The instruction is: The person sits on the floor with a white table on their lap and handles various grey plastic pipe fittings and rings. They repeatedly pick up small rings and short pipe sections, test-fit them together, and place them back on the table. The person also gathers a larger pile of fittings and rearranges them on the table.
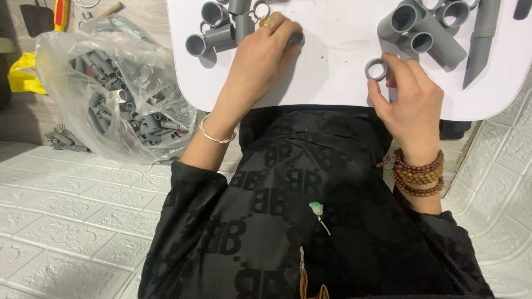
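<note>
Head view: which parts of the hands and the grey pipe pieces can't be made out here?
- Left hand: its fingers cover a small dark piece; shape unclear.
- Right hand: fingers touch a grey ring; whether it is gripped is unclear.
- Pipe fittings at the table's far side: cut off by the top edge.
- Plastic bag: creased film blurs the pieces inside; no count possible.

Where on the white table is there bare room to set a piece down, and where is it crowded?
Bare room lies mid-table, between the left hand and the right hand holding a grey ring. The far corners are crowded: pipe fittings at left, larger fittings at right.
</note>
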